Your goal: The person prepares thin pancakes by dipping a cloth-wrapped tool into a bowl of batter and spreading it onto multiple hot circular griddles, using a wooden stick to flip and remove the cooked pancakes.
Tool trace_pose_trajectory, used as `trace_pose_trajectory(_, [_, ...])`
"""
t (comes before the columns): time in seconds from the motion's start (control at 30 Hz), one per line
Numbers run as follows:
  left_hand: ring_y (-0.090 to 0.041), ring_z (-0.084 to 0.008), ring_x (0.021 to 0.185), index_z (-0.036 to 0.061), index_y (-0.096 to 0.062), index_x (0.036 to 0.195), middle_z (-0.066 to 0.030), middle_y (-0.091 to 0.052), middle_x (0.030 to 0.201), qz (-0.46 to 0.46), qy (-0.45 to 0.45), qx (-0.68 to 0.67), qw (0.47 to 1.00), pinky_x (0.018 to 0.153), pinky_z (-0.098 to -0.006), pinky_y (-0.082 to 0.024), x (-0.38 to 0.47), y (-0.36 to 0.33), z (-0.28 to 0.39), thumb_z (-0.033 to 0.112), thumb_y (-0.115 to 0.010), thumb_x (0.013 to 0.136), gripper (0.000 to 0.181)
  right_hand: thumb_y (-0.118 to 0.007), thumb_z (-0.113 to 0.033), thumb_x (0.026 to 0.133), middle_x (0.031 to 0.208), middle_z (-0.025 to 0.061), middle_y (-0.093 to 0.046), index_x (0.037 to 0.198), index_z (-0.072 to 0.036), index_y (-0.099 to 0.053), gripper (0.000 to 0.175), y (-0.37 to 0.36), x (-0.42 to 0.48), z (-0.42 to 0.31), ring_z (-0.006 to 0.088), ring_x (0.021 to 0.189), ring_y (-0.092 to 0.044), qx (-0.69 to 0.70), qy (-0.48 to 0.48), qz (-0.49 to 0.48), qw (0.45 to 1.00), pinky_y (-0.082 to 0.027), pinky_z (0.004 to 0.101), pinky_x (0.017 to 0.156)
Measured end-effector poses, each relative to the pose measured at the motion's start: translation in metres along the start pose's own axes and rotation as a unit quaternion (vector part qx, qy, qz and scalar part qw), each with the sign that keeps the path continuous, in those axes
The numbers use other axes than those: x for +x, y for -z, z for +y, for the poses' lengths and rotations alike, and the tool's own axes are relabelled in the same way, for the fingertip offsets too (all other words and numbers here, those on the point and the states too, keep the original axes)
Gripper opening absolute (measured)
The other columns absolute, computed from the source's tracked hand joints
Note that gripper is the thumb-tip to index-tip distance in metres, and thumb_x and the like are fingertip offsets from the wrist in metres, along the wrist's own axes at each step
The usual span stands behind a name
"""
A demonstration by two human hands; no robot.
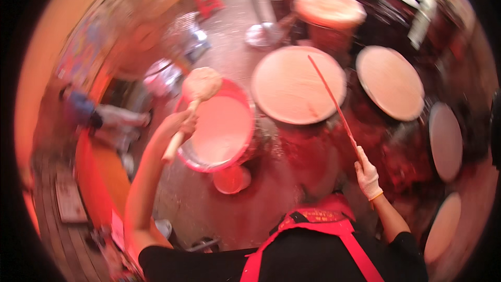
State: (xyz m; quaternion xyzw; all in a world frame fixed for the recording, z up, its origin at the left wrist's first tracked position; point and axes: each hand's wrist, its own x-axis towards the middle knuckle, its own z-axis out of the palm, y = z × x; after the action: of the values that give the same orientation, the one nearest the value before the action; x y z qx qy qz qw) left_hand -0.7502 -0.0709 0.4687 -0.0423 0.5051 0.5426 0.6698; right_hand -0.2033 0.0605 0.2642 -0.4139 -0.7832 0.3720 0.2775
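My bare left hand (187, 124) grips the light handle of a ladle (202, 82), whose round head, coated in pale batter, is over the far left rim of a red bucket (250, 133). Pale batter (221, 129) fills much of that bucket. A thin white glove with a yellow cuff covers my right hand (367, 174), which is closed around a long thin stick (336, 102). The stick's far end lies over a large round griddle (285, 82) covered with a pale layer. To its right is another pale-covered round griddle (389, 82).
A small red container (231, 179) stands beside the bucket. More round griddles (329, 6) run along the back and the right side (446, 141). A blurred fan (143, 39) stands at back left. A person (80, 105) is at far left, and a red stool (208, 0) stands behind.
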Motion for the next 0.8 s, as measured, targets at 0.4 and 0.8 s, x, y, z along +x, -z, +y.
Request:
trace_pose_trajectory(0.4, [-0.054, -0.0045, 0.071, 0.0009, -0.059, 0.114, -0.0005, -0.056, 0.085, -0.283, 0.020, 0.674, 0.682, 0.053, -0.0179, -0.043, 0.068, -0.446, -0.107, 0.013, -0.057, 0.088, 0.028, -0.045, -0.037, 0.099, 0.063, -0.0056, -0.047, 0.131, -0.013, -0.052, 0.041, 0.154, -0.214, 0.051, -0.0004, 0.043, -0.035, 0.294, -0.259, 0.355, 0.849, -0.027, 0.0159, 0.038])
trace_pose_trajectory(0.8, [-0.061, -0.0172, 0.049, -0.0058, -0.058, 0.075, -0.0105, -0.061, 0.059, -0.427, -0.319, 0.814, 0.233, 0.046, -0.0300, -0.048, 0.115, -0.795, -0.415, 0.009, -0.062, 0.073, 0.015, -0.052, -0.020, 0.096, 0.073, 0.0082, -0.055, 0.136, -0.019, -0.049, 0.039, 0.411, -0.153, 0.072, 0.0101, 0.055, -0.047, -0.023, -0.207, 0.424, 0.881, -0.044, 0.0260, 0.058])
